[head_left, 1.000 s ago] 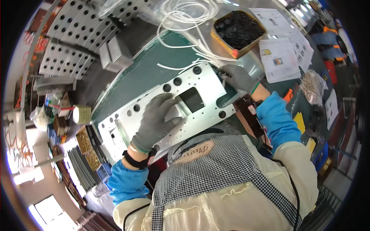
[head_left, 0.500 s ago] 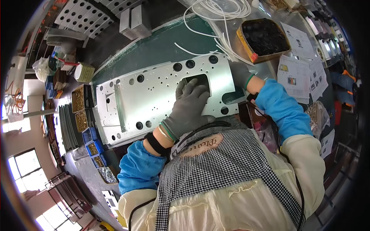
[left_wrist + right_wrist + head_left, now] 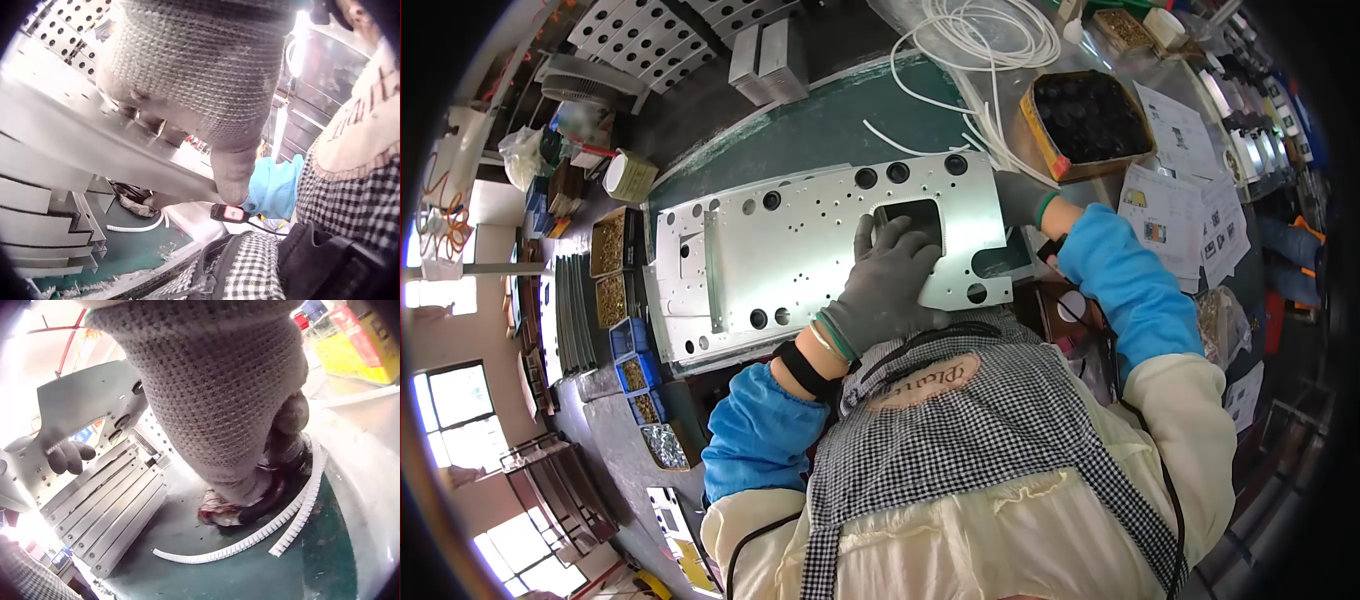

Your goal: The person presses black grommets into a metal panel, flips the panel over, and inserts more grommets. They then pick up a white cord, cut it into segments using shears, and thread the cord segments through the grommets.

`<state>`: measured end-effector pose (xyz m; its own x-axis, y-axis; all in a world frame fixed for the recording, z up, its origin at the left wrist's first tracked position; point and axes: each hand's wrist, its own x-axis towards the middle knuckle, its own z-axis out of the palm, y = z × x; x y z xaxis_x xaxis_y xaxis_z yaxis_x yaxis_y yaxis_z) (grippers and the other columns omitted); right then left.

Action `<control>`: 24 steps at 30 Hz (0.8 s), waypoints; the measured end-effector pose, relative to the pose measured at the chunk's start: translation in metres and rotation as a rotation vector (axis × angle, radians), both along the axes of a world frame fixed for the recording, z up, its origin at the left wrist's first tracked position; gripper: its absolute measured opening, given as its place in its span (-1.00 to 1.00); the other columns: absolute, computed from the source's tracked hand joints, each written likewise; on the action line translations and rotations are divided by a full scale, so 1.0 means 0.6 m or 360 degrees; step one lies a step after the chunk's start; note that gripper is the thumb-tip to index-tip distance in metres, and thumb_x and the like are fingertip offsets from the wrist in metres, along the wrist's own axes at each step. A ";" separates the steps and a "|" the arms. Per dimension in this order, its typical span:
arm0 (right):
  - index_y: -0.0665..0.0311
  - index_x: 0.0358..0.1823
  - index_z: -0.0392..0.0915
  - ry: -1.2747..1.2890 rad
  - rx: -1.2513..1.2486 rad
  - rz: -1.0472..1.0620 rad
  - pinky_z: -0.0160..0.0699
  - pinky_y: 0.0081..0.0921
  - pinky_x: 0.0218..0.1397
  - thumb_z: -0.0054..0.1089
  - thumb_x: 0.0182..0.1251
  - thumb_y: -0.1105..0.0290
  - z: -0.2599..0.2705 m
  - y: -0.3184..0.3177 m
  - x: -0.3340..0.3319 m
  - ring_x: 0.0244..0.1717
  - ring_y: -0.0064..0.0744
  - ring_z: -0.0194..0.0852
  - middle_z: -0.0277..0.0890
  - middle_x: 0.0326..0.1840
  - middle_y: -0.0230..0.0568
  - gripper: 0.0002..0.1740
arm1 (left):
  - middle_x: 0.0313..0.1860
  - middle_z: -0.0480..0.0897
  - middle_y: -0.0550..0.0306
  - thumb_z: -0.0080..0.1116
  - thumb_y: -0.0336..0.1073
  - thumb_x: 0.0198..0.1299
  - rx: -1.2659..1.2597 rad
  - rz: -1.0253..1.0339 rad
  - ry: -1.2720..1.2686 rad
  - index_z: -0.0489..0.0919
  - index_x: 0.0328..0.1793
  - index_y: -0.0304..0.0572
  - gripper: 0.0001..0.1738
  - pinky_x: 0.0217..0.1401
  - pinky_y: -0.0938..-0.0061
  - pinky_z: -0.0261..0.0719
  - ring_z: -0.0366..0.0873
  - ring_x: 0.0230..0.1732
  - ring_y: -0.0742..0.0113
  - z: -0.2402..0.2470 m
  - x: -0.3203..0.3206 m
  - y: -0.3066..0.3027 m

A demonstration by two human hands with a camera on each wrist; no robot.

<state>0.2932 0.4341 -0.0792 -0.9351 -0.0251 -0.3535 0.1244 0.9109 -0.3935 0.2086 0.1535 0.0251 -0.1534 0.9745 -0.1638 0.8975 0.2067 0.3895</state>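
Note:
A long silvery metal plate (image 3: 775, 260) with round holes lies across the bench, above a stack of folded metal panels (image 3: 109, 515). The gloved left hand (image 3: 885, 285) grips it at the rectangular cutout; its fingertips (image 3: 69, 456) poke through in the right wrist view, and its thumb (image 3: 233, 172) lies along the near edge in the left wrist view. Beyond the plate's right end, partly hidden in the head view, is the gloved right hand (image 3: 1025, 200). In the right wrist view its fingers curl round a dark, glossy item (image 3: 272, 500) close to the green bench; what it is, I cannot tell.
White ribbed tubing (image 3: 231, 550) curls beside the right hand. A yellow-edged box of black parts (image 3: 1090, 120) and printed sheets (image 3: 1165, 220) lie at the right. Small parts bins (image 3: 632, 340) line the left side, with metal blocks (image 3: 768, 62) at the back.
The left hand has moved from the middle of the plate to its cutout. The right hand has gone lower behind the plate's right end. The head view has turned, so the plate looks more level.

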 end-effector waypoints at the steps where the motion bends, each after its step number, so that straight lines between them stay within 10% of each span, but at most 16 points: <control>1: 0.28 0.34 0.46 0.0115 -0.0122 -0.0007 0.63 -0.16 0.21 0.26 0.38 0.14 -0.004 0.009 0.004 0.15 0.10 0.67 0.66 0.14 0.18 -0.42 | 0.40 0.49 0.03 0.51 0.24 -0.15 0.0032 -0.0021 0.0022 0.55 0.35 -0.08 -0.06 0.72 -0.32 -0.29 0.12 0.65 -0.15 -0.002 -0.001 -0.003; 5: 0.22 0.54 0.26 -0.0040 -0.0870 -0.0682 0.59 -0.28 0.31 0.49 0.26 0.19 0.012 0.046 0.024 0.21 0.01 0.66 0.63 0.22 0.09 -0.13 | 0.39 0.50 0.04 0.51 0.22 -0.14 0.0065 -0.0082 0.0066 0.55 0.34 -0.09 -0.08 0.71 -0.34 -0.24 0.16 0.63 -0.11 0.000 -0.009 -0.002; 13: 0.37 0.57 0.22 0.0850 -0.0885 -0.0131 0.44 -0.43 0.39 0.35 0.33 0.61 0.156 0.096 0.170 0.30 -0.37 0.48 0.51 0.39 -0.11 -0.21 | 0.36 0.55 0.10 0.43 -0.11 0.01 0.0396 -0.0379 0.0270 0.59 0.27 0.00 -0.37 0.62 -0.02 0.21 0.34 0.53 -0.03 0.017 -0.103 0.059; 17: 0.28 0.58 0.24 0.0270 -0.1227 -0.0481 0.56 -0.41 0.13 0.35 0.24 0.58 0.263 -0.012 0.218 -0.04 -0.35 0.55 0.54 -0.02 -0.20 -0.16 | 0.36 0.55 0.11 0.43 -0.22 0.05 0.0577 -0.0842 0.0344 0.58 0.19 0.00 -0.48 0.61 0.03 0.23 0.34 0.53 0.00 0.009 -0.118 0.116; 24: 0.38 0.24 0.56 -0.0187 -0.0736 -0.0347 0.62 -0.32 0.04 0.50 0.20 0.27 0.338 -0.113 0.184 -0.12 -0.20 0.65 0.69 -0.08 0.01 -0.39 | 0.23 0.58 0.09 0.36 -0.18 0.14 0.0432 -0.1398 0.0214 0.67 -0.08 -0.09 -0.73 0.48 0.20 0.41 0.46 0.38 0.07 -0.015 -0.117 0.175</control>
